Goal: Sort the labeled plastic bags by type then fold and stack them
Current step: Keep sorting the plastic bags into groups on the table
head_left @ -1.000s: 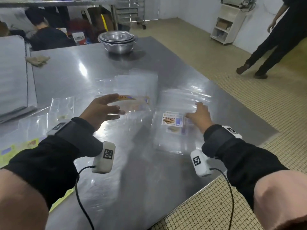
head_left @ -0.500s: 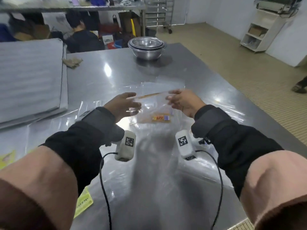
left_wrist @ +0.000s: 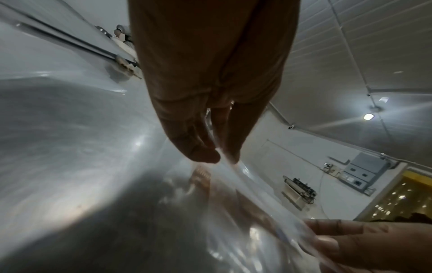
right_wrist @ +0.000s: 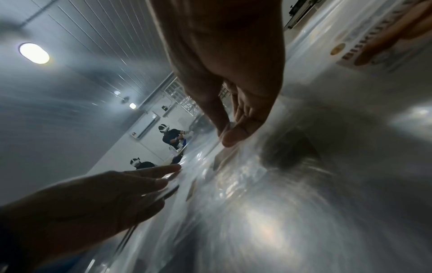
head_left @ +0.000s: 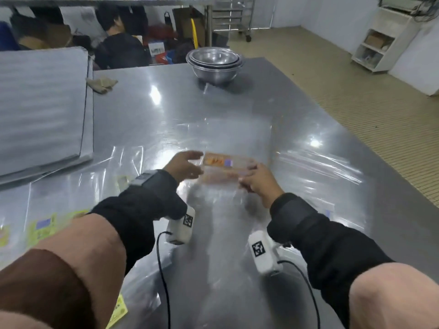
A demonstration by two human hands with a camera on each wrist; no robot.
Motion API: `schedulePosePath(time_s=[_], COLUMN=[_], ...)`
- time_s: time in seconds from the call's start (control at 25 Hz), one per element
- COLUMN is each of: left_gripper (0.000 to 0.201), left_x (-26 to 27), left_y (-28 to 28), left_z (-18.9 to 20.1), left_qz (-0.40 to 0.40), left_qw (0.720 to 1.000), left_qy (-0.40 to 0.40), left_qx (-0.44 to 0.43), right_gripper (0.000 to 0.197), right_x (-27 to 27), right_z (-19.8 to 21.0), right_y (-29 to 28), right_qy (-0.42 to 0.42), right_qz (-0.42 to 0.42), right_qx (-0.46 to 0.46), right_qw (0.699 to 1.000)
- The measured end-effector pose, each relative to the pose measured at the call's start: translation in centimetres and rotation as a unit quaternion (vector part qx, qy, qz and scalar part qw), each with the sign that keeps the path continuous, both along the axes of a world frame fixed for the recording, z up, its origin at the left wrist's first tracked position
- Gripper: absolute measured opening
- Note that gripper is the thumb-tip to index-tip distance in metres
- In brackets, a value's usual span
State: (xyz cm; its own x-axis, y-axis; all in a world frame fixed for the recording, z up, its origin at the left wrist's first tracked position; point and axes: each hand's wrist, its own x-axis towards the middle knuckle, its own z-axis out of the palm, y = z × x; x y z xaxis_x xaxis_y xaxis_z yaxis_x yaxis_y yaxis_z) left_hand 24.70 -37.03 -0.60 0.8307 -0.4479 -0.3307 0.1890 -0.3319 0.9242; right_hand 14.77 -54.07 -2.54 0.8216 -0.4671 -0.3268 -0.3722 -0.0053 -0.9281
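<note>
While two hands (head_left: 184,166) (head_left: 257,180) pinch, one bag (head_left: 222,172) hangs.

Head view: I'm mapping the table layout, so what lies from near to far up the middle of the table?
Clear plastic bag with the orange label, pinched between the left hand and the right hand → bare stretch of the steel table → stacked steel mixing bowls at the far edge.
</note>
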Motion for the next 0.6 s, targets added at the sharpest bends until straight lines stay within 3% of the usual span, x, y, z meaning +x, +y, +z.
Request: schedulePosePath(time_s=[0.12, 0.28, 0.44, 0.6], left_gripper=[0.06, 0.067, 0.07, 0.07], left_x=[0.2, 0.4, -0.3, -2.1], left_y=[-0.2, -0.1, 0.8, 3.2], left_z=[-2.1, -2.5, -2.2, -2.0], left_qz=[-0.006, -0.005, -0.043, -0.048], left_qw=[0.998, 0.995, 0.991, 0.987], left_qy=[0.034, 0.046, -0.003, -0.035], left_qx=[0.056, 0.086, 0.125, 0.148], right_gripper=[0.037, 0.055, 0.061, 0.079], right_x=[0.6, 0.9, 0.1, -1.1], right_z=[-1.8, -1.4, 0.5, 1.8], right_y=[-0.1, 0.2, 1.0, 2.0], right_qy=[0.063, 0.109, 0.12, 0.15], right_qz=[-0.016, 0.012, 0.048, 0.109], right_qx=[-0.007, -0.077, -0.079, -0.178], right_qw=[0.998, 0.991, 0.988, 0.966])
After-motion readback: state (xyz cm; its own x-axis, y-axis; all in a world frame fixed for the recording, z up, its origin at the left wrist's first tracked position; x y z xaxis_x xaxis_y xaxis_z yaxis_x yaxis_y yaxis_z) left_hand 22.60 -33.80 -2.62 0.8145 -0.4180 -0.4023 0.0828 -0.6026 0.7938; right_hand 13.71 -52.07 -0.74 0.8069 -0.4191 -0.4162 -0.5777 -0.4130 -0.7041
